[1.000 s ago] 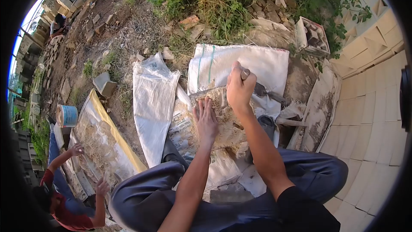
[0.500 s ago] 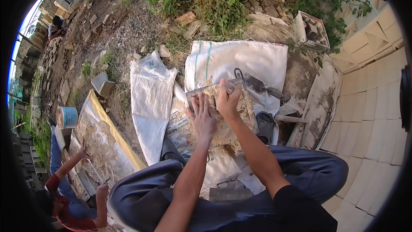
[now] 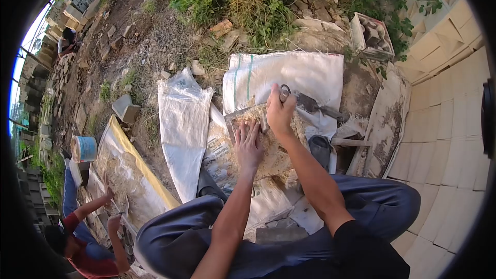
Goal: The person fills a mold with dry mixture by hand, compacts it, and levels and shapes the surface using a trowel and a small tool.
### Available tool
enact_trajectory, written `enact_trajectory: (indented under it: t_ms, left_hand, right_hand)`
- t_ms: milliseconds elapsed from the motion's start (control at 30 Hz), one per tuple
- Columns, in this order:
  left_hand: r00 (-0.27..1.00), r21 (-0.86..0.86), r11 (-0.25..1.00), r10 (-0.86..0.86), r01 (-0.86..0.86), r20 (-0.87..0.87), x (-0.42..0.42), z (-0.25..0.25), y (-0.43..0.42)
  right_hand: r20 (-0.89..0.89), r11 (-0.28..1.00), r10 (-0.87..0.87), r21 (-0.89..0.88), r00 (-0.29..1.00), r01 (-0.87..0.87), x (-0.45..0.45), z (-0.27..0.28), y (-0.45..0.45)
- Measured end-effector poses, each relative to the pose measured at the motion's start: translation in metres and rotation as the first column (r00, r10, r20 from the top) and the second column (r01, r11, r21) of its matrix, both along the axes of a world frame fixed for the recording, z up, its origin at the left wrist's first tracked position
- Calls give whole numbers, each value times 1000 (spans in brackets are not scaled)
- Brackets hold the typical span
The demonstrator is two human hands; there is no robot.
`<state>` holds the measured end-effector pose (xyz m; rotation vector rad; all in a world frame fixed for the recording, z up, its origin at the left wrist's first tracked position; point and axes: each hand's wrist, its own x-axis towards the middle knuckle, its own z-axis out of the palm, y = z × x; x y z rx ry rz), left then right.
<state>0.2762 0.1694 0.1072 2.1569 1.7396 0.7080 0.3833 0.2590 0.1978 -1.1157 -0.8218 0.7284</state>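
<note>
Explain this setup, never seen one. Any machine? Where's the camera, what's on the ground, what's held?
No machine: these are a person's bare hands, seen by a head-worn camera looking forward and down. The left hand presses flat on crumbly tan material. The right hand is closed around a round-ended object; the fist hides most of it. Beyond lies a white sack, with a trowel-like tool near its right side. At lower left, another person works separately.
</note>
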Motion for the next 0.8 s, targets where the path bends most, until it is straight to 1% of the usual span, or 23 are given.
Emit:
enact_trajectory:
  t_ms: [33, 67, 100, 133, 167, 200, 233, 267, 333, 367, 400, 467, 500, 533, 567, 600, 633, 667, 733, 767, 800]
  left_hand:
    - [993, -55, 998, -10, 17, 114, -1, -2, 0]
    - [993, -75, 997, -11, 20, 117, 2, -3, -2]
    - [977, 2, 989, 148, -150, 156, 5, -3, 0]
    - [935, 79, 946, 293, -314, 202, 5, -4, 1]
    - [924, 46, 940, 324, -339, 203, 5, -5, 0]
    - [925, 49, 940, 322, -338, 204, 3, -7, -2]
    - [934, 35, 952, 293, -306, 204, 3, -7, -5]
    - [943, 38, 961, 262, -275, 207, 2, -6, 0]
    - [946, 38, 962, 258, -270, 195, 3, 1, -4]
    - [949, 27, 964, 254, -264, 187, 4, -1, -1]
    - [948, 21, 964, 256, -264, 189, 5, -3, 3]
    - [941, 76, 965, 225, -251, 251, 1, -7, -2]
    - [941, 65, 965, 231, -254, 246, -1, -11, -5]
    - [920, 44, 963, 239, -265, 309, -3, -13, -5]
    - [895, 30, 962, 240, -271, 375, -4, -12, -2]
    - [894, 49, 959, 241, -280, 379, -4, -4, 4]
    - [922, 56, 962, 239, -268, 305, -2, 2, 1]
    - [948, 53, 969, 224, -242, 225, 0, 4, -4]
    - [950, 72, 969, 214, -235, 229, 0, 0, 0]
    - [949, 81, 966, 220, -244, 225, 0, -5, -3]
    - [948, 58, 968, 227, -245, 221, 1, -7, -6]
  right_hand:
    - [-58, 999, 36, 27, 998, -35, 3, 20, -2]
    - [-114, 997, 74, 41, 991, -70, 6, 41, -9]
    - [-133, 997, 60, 51, 989, -53, 4, 65, -13]
    - [-135, 998, 51, 35, 990, -46, -1, 46, -19]
    - [-18, 997, 75, 16, 997, -75, -7, 17, -24]
    - [100, 994, 105, -1, 990, -105, -13, -6, -27]
    - [237, 991, 40, 113, 971, -68, -17, -8, -26]
    - [240, 987, 35, 142, 970, -71, -14, -7, -17]
    - [298, 996, 36, 68, 954, -59, -15, 15, -16]
    - [224, 998, 33, 46, 974, -45, -15, 20, -16]
    - [228, 998, 35, 41, 973, -45, -11, 35, -21]
    - [-20, 1000, 20, 23, 1000, -20, -7, 59, -40]
    - [82, 996, 9, 85, 997, -16, -9, 34, -47]
    - [80, 996, 13, 85, 997, -20, -12, 12, -54]
    - [122, 997, 54, 49, 991, -60, -14, -7, -60]
    - [161, 994, 102, 23, 982, -107, -17, -2, -57]
    - [96, 989, 148, 5, 984, -149, -17, 1, -51]
    - [94, 990, 138, 0, 986, -139, -15, 0, -50]
    - [198, 990, 138, -8, 970, -139, -10, 39, -47]
    - [90, 992, 127, -2, 988, -127, -9, 51, -47]
    - [89, 991, 131, -25, 987, -129, -8, 37, -51]
